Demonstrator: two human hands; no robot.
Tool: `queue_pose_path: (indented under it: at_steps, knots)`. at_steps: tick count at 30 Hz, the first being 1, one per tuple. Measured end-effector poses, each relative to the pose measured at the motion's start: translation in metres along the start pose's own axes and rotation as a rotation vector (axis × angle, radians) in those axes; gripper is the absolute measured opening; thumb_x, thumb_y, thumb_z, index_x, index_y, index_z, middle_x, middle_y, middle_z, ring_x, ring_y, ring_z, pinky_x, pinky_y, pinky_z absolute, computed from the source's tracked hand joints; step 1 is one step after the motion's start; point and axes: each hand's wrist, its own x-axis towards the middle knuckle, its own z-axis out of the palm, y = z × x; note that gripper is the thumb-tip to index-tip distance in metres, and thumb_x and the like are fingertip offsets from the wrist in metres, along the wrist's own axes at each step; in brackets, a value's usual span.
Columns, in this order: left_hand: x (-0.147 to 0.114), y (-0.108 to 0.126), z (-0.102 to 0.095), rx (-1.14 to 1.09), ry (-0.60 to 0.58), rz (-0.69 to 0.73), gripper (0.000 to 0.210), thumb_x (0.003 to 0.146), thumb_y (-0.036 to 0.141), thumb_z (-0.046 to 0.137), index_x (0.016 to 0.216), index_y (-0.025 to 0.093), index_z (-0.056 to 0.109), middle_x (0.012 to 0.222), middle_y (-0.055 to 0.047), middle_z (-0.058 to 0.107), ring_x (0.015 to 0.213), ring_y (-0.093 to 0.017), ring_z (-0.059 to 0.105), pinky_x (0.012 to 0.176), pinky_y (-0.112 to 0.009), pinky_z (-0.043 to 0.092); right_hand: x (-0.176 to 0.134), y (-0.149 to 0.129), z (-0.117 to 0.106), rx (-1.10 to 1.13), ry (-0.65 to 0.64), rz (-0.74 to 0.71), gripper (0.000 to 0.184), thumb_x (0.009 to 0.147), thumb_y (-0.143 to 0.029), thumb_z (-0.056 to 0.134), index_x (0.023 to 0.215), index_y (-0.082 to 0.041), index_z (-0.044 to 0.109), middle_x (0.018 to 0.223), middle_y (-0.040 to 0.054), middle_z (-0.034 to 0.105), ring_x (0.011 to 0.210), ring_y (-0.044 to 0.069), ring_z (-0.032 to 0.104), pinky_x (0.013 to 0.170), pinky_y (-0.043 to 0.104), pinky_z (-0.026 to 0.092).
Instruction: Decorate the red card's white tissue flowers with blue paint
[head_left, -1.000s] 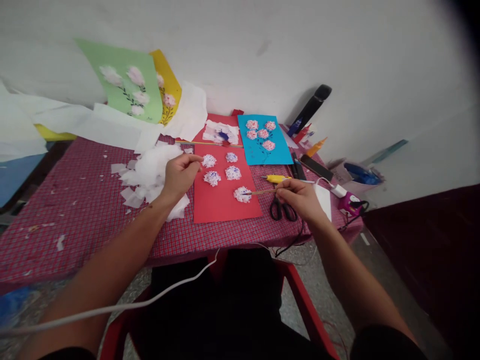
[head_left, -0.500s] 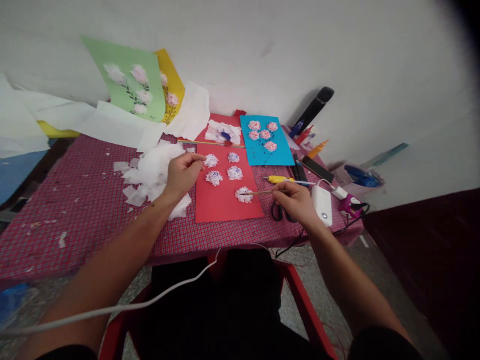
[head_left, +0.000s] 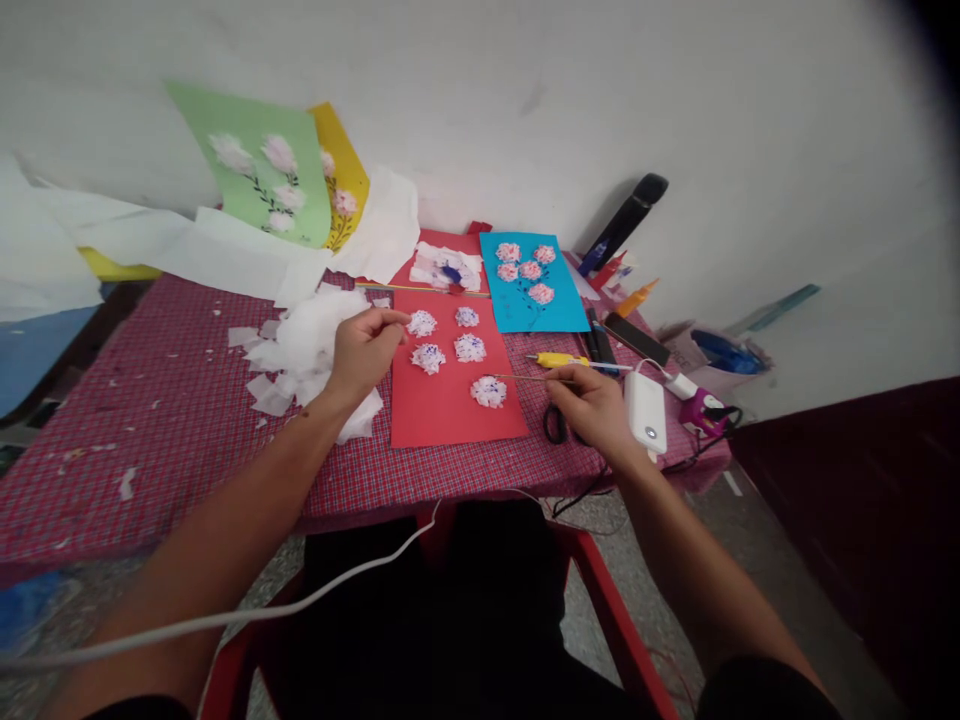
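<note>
A thin paintbrush (head_left: 523,378) is pinched in my right hand (head_left: 589,402), pointing left. Its dark tip is at the upper edge of a white tissue flower (head_left: 489,392) near the lower right of the red paper (head_left: 442,415). Several more tissue flowers dotted with blue sit higher on that sheet. My left hand (head_left: 369,345) is closed, its fingertips beside the upper left flower (head_left: 421,323); whether anything is between them is hidden. Left of it lies a pile of white tissue pieces (head_left: 307,335). Behind the red paper, a crumpled tissue (head_left: 448,267) carries a dark blue blot.
A blue sheet with flowers (head_left: 530,285) lies at the back right. Scissors (head_left: 555,424), a yellow glue gun (head_left: 562,360), a white power bank (head_left: 645,411) and paint tubes (head_left: 637,297) are on the right. A green flower picture (head_left: 262,160) leans on the wall. A white cable (head_left: 300,607) crosses in front.
The paintbrush tip has lifted from the middle of the lower right flower to its upper edge. My left hand has stayed in place.
</note>
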Motion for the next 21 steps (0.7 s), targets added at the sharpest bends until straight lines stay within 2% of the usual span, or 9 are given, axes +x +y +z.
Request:
queue_pose_path:
  at_steps: [2,5,9,17,21]
  knots:
    - [0.000,0.000,0.000,-0.003,0.002,-0.001,0.020,0.080,0.020,0.063,0.090,0.020,0.080,0.071,-0.001,0.070,0.059,-0.012,0.055,0.057,-0.028,0.046,-0.001,0.002,0.000,-0.048,-0.013,-0.044,0.018,0.086,-0.039,0.067,0.092,-0.025,0.076,0.092,0.0064,0.078,0.080,0.023,0.071,0.075,0.036,0.056]
    - [0.000,-0.001,0.000,-0.008,0.000,0.007,0.021,0.080,0.020,0.062,0.090,0.020,0.081,0.071,-0.001,0.071,0.058,-0.012,0.055,0.056,-0.028,0.045,-0.005,0.005,-0.004,-0.083,0.006,-0.045,0.018,0.086,-0.039,0.067,0.092,-0.025,0.077,0.095,0.0076,0.079,0.085,0.025,0.072,0.079,0.039,0.057]
    - [0.000,0.000,0.001,-0.007,-0.002,0.014,0.021,0.079,0.020,0.063,0.089,0.021,0.081,0.071,-0.001,0.071,0.062,-0.013,0.058,0.060,-0.029,0.048,-0.008,0.006,-0.007,-0.055,0.071,-0.025,0.019,0.087,-0.040,0.067,0.094,-0.024,0.077,0.095,0.0075,0.079,0.085,0.025,0.073,0.078,0.038,0.058]
    - [0.001,-0.003,0.001,-0.008,0.001,0.001,0.019,0.080,0.020,0.064,0.090,0.020,0.080,0.071,-0.001,0.071,0.060,-0.012,0.058,0.058,-0.027,0.046,-0.010,0.013,-0.006,-0.081,0.035,-0.110,0.014,0.089,-0.032,0.068,0.093,-0.024,0.078,0.092,0.0074,0.079,0.082,0.024,0.073,0.076,0.038,0.058]
    - [0.001,-0.004,0.001,-0.006,-0.006,0.029,0.019,0.079,0.019,0.064,0.088,0.020,0.080,0.070,-0.001,0.071,0.066,-0.013,0.063,0.063,-0.026,0.049,-0.012,0.018,-0.008,-0.064,0.115,-0.142,0.016,0.088,-0.034,0.068,0.093,-0.023,0.078,0.091,0.0058,0.079,0.080,0.022,0.073,0.076,0.036,0.057]
